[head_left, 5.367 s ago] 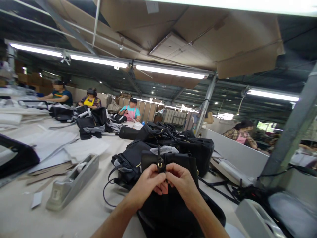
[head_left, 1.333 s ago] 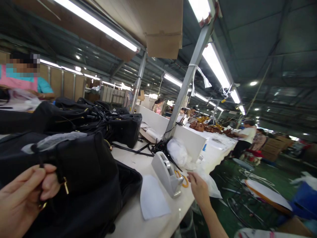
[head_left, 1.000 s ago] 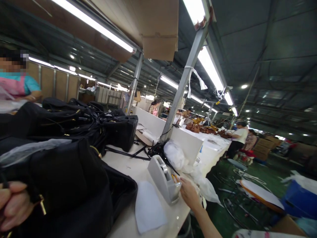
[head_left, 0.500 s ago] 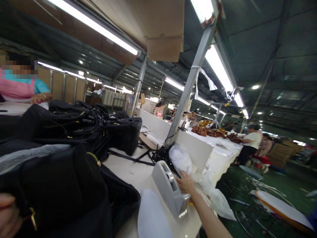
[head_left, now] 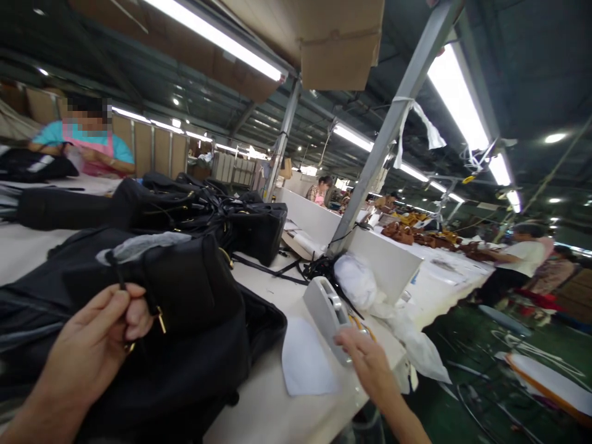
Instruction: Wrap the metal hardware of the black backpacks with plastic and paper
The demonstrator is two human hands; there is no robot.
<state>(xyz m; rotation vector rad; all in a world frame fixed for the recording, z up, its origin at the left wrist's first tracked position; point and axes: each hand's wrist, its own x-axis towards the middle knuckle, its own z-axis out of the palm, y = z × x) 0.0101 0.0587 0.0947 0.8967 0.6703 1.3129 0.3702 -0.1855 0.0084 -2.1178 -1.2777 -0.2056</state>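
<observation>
A black bag (head_left: 194, 308) with gold-coloured fittings lies on the white table at the left front. My left hand (head_left: 104, 339) is pinched on a thin black strap (head_left: 122, 271) in front of it. At the near end of a grey tape dispenser (head_left: 319, 308) is my right hand (head_left: 370, 364), its fingers stretched out; whether it touches the dispenser is unclear. White paper (head_left: 305, 361) lies between the bag and the dispenser. Some clear wrap (head_left: 148, 245) rests on top of the bag.
More black bags (head_left: 259, 228) are piled behind. Behind the dispenser lie a white bundle (head_left: 356, 280) and loose black straps. A slanted metal post (head_left: 383, 135) rises past a white partition (head_left: 383, 259). Plastic sheeting (head_left: 416, 345) hangs off the table's right edge. A co-worker (head_left: 87, 139) sits across at the left.
The view has turned left. My left hand has come further into view, now on the strap. My right hand has drawn back from the dispenser's far side toward its near end.
</observation>
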